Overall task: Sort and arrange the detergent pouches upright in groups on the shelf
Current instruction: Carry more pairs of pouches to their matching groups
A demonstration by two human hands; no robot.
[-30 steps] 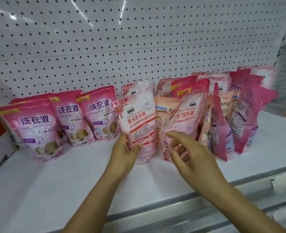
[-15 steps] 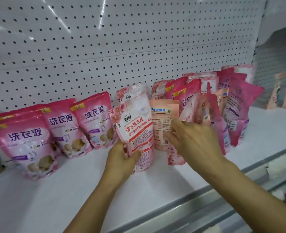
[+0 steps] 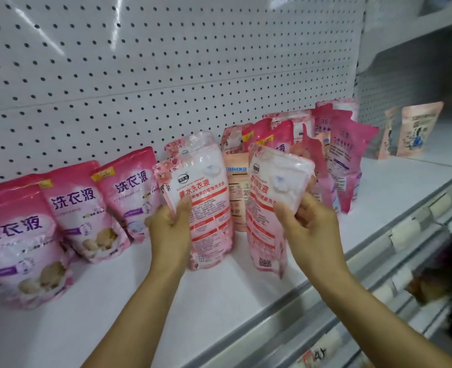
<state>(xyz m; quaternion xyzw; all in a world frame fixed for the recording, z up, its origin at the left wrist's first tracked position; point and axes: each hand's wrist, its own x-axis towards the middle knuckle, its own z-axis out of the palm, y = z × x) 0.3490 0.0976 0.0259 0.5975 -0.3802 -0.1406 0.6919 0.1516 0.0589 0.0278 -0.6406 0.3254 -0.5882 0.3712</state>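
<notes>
Shelf [image 3: 118,320]: white, with a pegboard back panel [image 3: 166,62] behind it.

Left hand [image 3: 170,229]: grip clamped on the lower left edge of a pale floral pouch [image 3: 203,208], thumb across the front, fingers curled behind. This pouch stands upright on the shelf, red and white label facing forward. A second pouch of the same pattern [image 3: 190,147] stands directly behind it.

Right hand [image 3: 312,229]: grip clamped on the right side of a matching floral pouch [image 3: 270,205], thumb on the front, fingers wrapped behind. This pouch is tilted, top leaning left, and whether its bottom edge touches the shelf cannot be told.

Between the two held pouches, set further back: one peach pouch [image 3: 236,192], upright.

Left group: three bright pink pouches [image 3: 73,208], upright, in a row running along the shelf from the front left corner toward the back panel.

Right group: a crowded cluster of mixed pink pouches [image 3: 347,155], some leaning, against the back panel.

Neighbouring bay at far right: peach pouches [image 3: 416,128], blurred.

Front rail: price label holders [image 3: 405,232], text unreadable.
</notes>
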